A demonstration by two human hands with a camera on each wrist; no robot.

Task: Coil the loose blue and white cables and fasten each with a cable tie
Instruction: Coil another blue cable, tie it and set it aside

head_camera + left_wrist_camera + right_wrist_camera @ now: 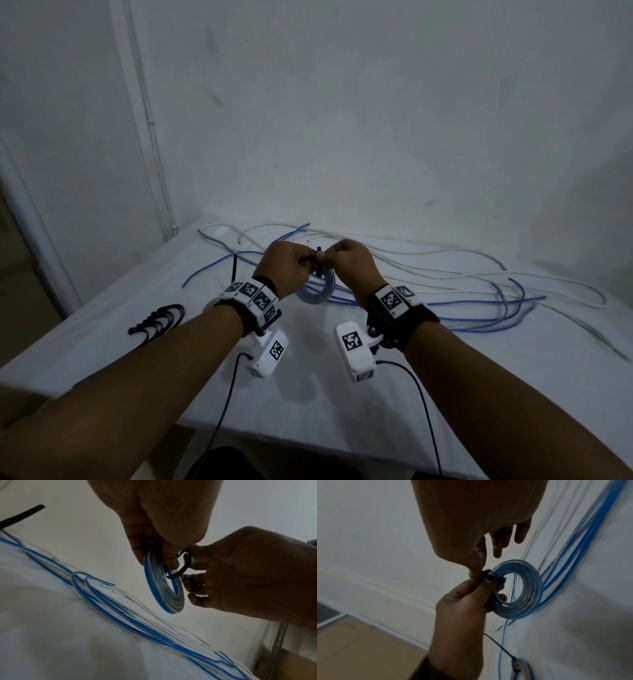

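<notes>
nearest the person, a bunch of spare cable ties [157, 320] is lying on the white-covered table [113, 363] to the left of the forearms, well apart from the work; just beyond the wrists, the left hand [284, 265] is holding a small blue cable coil [164, 586] up off the table, its fingers curled round the coil's upper rim, while the right hand [352, 263] is pinching a black cable tie [184, 566] that is looping through the coil's opening and round its bundled turns; the right thumb and forefinger are pressing together on the tie and the other right fingers [520, 534] are sticking out loose; the tie loop is sitting slack, so the fastening seems not yet pulled tight; whether the tail is already through the head cannot be told; further back, the loose blue and white cables [462, 291] are sprawling across the table toward the wall, and one bundle already tied [520, 668] is lying by the left forearm; the risk from here is the coil springing open if the left grip eases before the tie cinches; the tail could also slip from the pinch, or the tie could catch only some turns and leave others hanging free.
</notes>
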